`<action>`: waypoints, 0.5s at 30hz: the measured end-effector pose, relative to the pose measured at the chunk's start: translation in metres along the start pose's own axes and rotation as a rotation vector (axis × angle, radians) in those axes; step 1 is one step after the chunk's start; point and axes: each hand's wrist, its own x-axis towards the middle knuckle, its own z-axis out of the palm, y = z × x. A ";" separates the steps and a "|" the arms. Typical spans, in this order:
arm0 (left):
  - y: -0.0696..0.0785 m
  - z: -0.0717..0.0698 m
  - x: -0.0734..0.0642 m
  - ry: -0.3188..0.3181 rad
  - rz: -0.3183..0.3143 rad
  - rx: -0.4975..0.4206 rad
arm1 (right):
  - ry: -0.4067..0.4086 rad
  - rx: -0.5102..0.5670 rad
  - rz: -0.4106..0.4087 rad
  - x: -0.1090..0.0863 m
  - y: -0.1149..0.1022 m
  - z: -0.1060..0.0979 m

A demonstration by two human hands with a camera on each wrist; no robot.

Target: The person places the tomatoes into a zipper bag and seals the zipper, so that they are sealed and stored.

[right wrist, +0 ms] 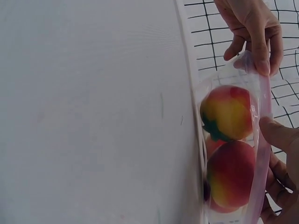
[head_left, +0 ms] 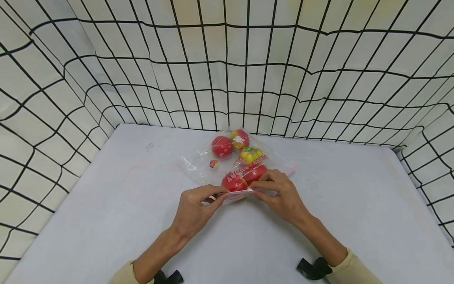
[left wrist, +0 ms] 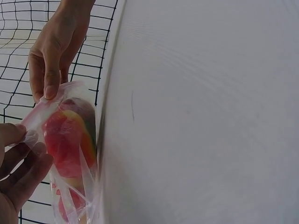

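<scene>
A clear plastic zip bag [head_left: 195,163] with red print and a pinkish top strip [right wrist: 261,177] lies on the table. Inside are several red and yellow fruit-like pieces, among them a round red one [head_left: 222,146] and a ribbed yellow one [head_left: 251,155]. At the bag's near edge, the left hand [head_left: 196,207] pinches the strip between thumb and fingers. Close beside it, the right hand [head_left: 283,197] pinches the same edge farther right. Through the right wrist view, the right thumb [right wrist: 278,133] presses on the strip. Printing and plastic folds partly hide the contents.
A white table [head_left: 142,177] spreads around the bag on all sides. Black grid netting [head_left: 227,63] over pale walls rises behind it and at both sides. Black straps or mounts [head_left: 313,269] sit at the wrists beside beige sleeves [head_left: 354,270].
</scene>
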 end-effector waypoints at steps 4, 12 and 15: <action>-0.001 0.000 -0.001 0.004 0.000 0.000 | 0.001 0.014 0.001 -0.001 0.002 0.000; -0.003 0.002 0.000 0.023 0.027 -0.029 | -0.005 -0.003 0.027 -0.001 0.003 -0.002; -0.004 0.002 0.000 0.030 0.037 -0.036 | -0.006 -0.013 0.034 -0.001 0.003 -0.002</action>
